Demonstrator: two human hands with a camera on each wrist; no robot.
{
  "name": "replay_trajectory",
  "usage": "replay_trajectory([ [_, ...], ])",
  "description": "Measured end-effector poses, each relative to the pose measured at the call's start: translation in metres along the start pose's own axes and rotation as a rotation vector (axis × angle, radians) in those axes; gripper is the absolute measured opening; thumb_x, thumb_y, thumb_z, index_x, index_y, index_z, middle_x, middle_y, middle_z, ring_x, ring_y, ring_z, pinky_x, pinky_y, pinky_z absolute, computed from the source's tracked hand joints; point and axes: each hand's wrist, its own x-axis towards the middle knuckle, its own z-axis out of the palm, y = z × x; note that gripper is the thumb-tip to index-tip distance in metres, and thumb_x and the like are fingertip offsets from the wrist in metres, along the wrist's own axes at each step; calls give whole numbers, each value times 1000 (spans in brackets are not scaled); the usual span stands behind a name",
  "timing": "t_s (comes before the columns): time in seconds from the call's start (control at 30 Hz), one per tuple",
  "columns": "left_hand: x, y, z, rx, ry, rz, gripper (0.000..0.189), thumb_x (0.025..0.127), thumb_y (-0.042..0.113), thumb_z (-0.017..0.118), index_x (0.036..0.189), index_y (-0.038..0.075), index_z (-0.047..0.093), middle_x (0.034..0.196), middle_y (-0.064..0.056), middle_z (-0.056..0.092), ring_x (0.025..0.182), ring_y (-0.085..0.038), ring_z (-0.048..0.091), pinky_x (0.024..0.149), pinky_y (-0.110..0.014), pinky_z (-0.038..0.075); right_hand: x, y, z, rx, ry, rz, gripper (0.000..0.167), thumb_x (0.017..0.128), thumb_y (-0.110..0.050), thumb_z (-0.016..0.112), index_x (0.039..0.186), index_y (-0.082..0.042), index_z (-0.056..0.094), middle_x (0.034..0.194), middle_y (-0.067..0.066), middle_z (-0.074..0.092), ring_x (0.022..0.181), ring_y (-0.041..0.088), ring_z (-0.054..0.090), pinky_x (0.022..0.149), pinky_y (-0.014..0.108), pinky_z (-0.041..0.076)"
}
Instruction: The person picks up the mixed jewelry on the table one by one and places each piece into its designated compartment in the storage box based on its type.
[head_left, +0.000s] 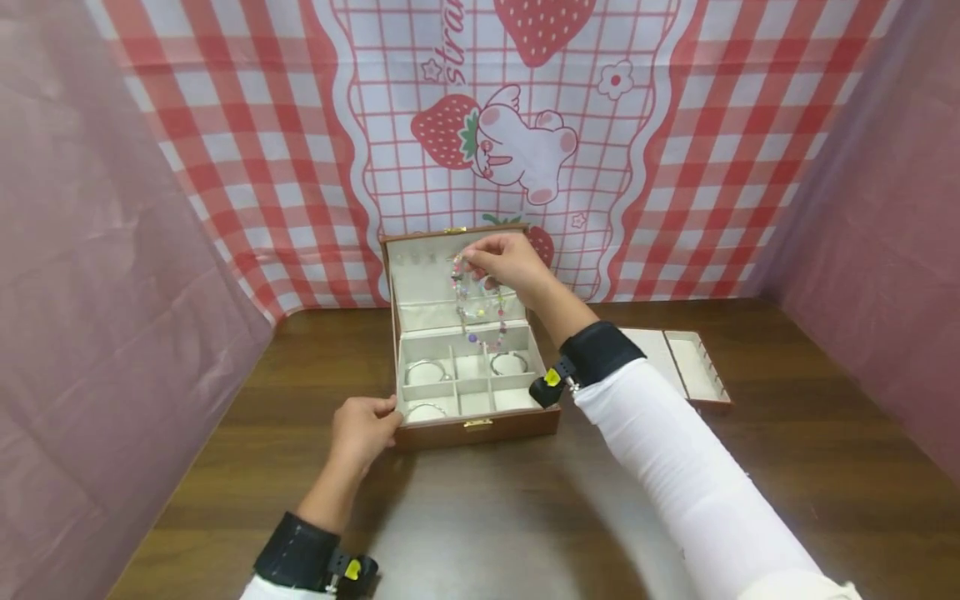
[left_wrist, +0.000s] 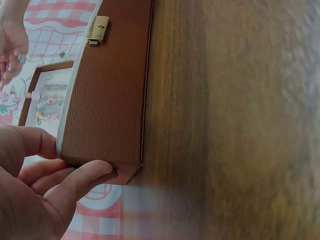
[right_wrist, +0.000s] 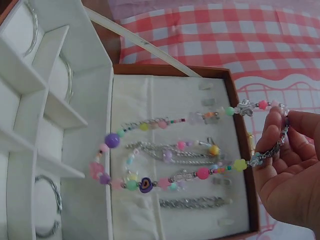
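Note:
An open brown jewelry box (head_left: 435, 436) with a cream lining stands on the table. My right hand (head_left: 510, 262) pinches a colorful beaded necklace (right_wrist: 202, 173) between thumb and fingers. The necklace hangs as a loop in front of the raised lid (right_wrist: 172, 69). My left hand (head_left: 362, 429) grips the box's front left corner, its thumb (left_wrist: 95, 170) against the brown leather-look side. Silver bangles (right_wrist: 57, 200) lie in several compartments. Silver chains (right_wrist: 192, 202) and another beaded strand hang inside the lid, partly hidden behind the necklace.
To the right of the box lies a shallow tray (head_left: 727, 402) with a cream lining and a narrow slotted section, partly behind my right forearm. A checked strawberry cloth (head_left: 300, 167) hangs behind the wooden table (head_left: 300, 358). Pinkish curtains (head_left: 112, 333) flank both sides.

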Motion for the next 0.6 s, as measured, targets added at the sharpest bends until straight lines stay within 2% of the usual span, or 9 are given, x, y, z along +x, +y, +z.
replay_trajectory([
  [0.3, 1, -2, 1, 21, 15, 19, 30, 80, 4, 67, 109, -2, 71, 107, -20, 69, 43, -12, 57, 43, -23, 44, 26, 6, 31, 158, -16, -26, 19, 96, -10, 62, 109, 3, 68, 92, 8, 73, 72, 12, 66, 57, 23, 52],
  [0.47, -1, -1, 0, 17, 19, 30, 31, 79, 4, 67, 110, -2, 71, 105, -24, 68, 43, -13, 58, 43, -23, 44, 36, 9, 46, 171, 26, -27, 19, 96, -10, 62, 109, 2, 68, 98, 11, 73, 75, 11, 65, 55, 22, 50],
  [0.6, -4, 1, -1, 8, 22, 20, 31, 80, 4, 67, 110, -2, 70, 107, -25, 67, 44, -13, 59, 43, -24, 45, 44, 12, 53, 166, 51, -49, 20, 95, -10, 63, 111, 1, 68, 106, 11, 72, 85, 17, 65, 63, 24, 53],
])
